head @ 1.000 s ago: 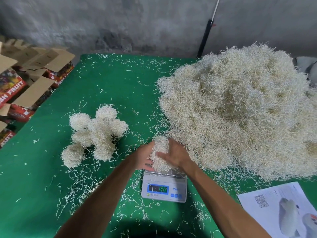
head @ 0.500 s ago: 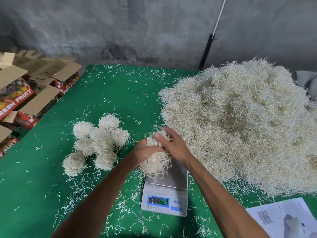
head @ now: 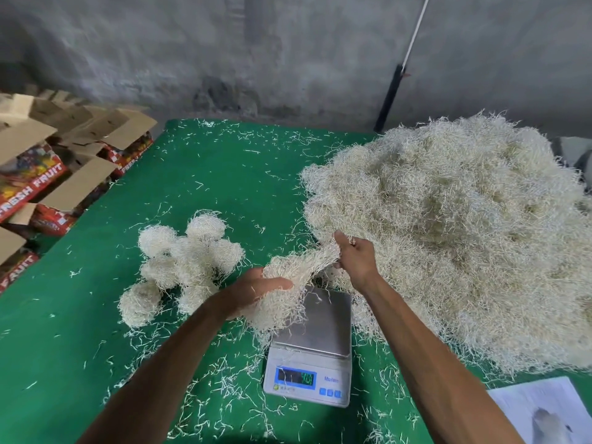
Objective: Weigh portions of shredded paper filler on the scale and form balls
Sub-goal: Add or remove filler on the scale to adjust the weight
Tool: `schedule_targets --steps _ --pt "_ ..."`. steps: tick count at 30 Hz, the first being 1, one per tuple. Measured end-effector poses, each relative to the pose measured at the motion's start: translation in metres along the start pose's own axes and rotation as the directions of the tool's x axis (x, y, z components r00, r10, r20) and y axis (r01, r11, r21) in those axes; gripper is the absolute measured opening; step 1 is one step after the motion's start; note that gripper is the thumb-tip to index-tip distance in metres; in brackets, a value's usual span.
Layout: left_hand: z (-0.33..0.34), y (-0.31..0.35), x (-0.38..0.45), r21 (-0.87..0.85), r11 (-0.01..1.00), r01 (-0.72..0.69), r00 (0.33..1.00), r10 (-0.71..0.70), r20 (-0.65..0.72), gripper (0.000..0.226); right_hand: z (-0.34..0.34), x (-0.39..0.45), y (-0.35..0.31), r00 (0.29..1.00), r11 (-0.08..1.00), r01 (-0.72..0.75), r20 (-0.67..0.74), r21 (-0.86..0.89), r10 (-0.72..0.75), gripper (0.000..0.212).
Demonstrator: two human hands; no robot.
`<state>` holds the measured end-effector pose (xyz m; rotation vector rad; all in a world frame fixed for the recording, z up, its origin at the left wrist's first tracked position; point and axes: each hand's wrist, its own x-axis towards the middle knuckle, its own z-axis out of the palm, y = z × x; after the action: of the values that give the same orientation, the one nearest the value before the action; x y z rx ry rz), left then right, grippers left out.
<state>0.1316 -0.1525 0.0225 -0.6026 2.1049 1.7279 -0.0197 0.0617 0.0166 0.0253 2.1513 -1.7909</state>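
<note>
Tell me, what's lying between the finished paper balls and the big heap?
In the head view, green table cloth with loose shreds, and nearer, the portion stretched between both hands above the scale.

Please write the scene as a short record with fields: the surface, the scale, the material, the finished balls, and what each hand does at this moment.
surface: green table cover, strewn with loose shreds
scale: digital scale at front centre, steel platform almost bare, display lit but digits unreadable
material: big heap of shredded paper at right
finished balls: cluster of balls left of the scale
portion: a stretched clump held above the scale
left hand: grips the clump's lower end
right hand: pinches its upper end
</note>
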Motion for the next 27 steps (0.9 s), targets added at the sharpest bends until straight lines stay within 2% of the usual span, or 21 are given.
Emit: schedule_targets --steps 2,5,6,7,8,9,10,12,13,15,17,18,19,20,21,23,24,27 --pt "-0.006 0.001 -0.002 -0.012 1.0 0.008 1.0 -0.008 -0.019 0.15 0.002 0.004 -0.003 0.993 0.995 -0.067 -0.095 0.076 0.074 0.044" --pt "-0.021 -0.006 -0.004 -0.053 0.999 -0.012 0.999 0.009 -0.042 0.14 -0.003 0.009 -0.009 0.955 0.947 -0.142 -0.211 0.289 0.208 0.026" --pt "-0.024 -0.008 -0.005 -0.06 0.998 -0.012 0.999 0.009 -0.048 0.125 -0.004 0.01 -0.01 0.942 0.922 -0.165 -0.221 0.349 0.252 0.039" --pt "-0.027 -0.009 -0.004 -0.069 0.997 -0.033 0.998 0.029 -0.057 0.093 -0.004 0.01 -0.012 0.937 0.907 -0.178 -0.216 0.381 0.274 0.031" --pt "-0.026 -0.008 -0.005 -0.072 0.996 -0.053 0.998 0.05 -0.049 0.056 -0.003 0.007 -0.013 0.94 0.888 -0.193 -0.182 0.417 0.29 0.036" --pt "-0.025 -0.008 -0.005 -0.08 0.994 -0.077 0.996 0.074 -0.05 0.036 -0.001 0.003 -0.015 0.951 0.898 -0.199 -0.145 0.392 0.274 0.052" --pt "-0.025 -0.011 -0.005 -0.08 0.99 -0.115 0.991 0.109 -0.072 0.043 0.002 0.001 -0.015 0.972 0.922 -0.174 -0.09 0.346 0.217 0.061" --pt "-0.023 -0.016 -0.004 -0.119 0.99 -0.079 0.995 0.07 -0.077 0.094 0.006 -0.012 -0.018 0.99 0.978 -0.101 0.115 0.183 0.081 0.07" --pt "-0.022 -0.017 -0.003 -0.121 0.991 -0.049 0.996 0.038 -0.085 0.118 0.01 -0.021 -0.019 0.968 0.995 -0.071 0.246 0.064 0.053 0.075" --pt "-0.015 -0.014 -0.003 -0.126 0.992 -0.031 0.995 0.018 -0.102 0.143 0.019 -0.033 -0.013 0.902 0.981 -0.002 0.424 -0.192 0.084 0.093" --pt "-0.01 -0.003 -0.007 -0.125 0.992 -0.015 0.996 0.005 -0.085 0.154 0.025 -0.037 -0.003 0.87 0.942 -0.009 0.462 -0.335 0.173 0.122" --pt "-0.01 0.0 -0.009 -0.113 0.993 -0.018 0.997 0.009 -0.075 0.152 0.026 -0.036 0.001 0.872 0.931 -0.014 0.451 -0.365 0.19 0.127" --pt "-0.009 0.001 -0.011 -0.122 0.992 -0.019 0.998 0.012 -0.055 0.144 0.025 -0.033 0.003 0.886 0.93 0.014 0.435 -0.368 0.158 0.119" --pt "-0.009 0.0 -0.013 -0.143 0.99 -0.002 1.0 -0.002 -0.025 0.129 0.023 -0.029 0.005 0.912 0.929 0.061 0.398 -0.365 0.097 0.096" --pt "-0.01 -0.003 -0.013 -0.17 0.985 0.02 1.0 -0.022 -0.01 0.11 0.022 -0.022 0.007 0.938 0.925 0.094 0.345 -0.369 0.043 0.07" --pt "-0.013 -0.008 -0.014 -0.171 0.985 0.017 1.0 -0.018 -0.006 0.062 0.018 -0.011 0.006 0.972 0.915 0.104 0.234 -0.391 -0.01 0.059" --pt "-0.015 -0.012 -0.015 -0.162 0.987 -0.004 1.0 0.004 -0.002 0.047 0.016 -0.007 0.004 0.985 0.917 0.093 0.171 -0.389 -0.027 0.058" --pt "-0.022 -0.018 -0.022 -0.222 0.975 -0.01 1.0 0.008 -0.009 0.049 0.01 0.006 0.008 0.998 0.946 0.05 0.038 -0.319 -0.04 0.056"
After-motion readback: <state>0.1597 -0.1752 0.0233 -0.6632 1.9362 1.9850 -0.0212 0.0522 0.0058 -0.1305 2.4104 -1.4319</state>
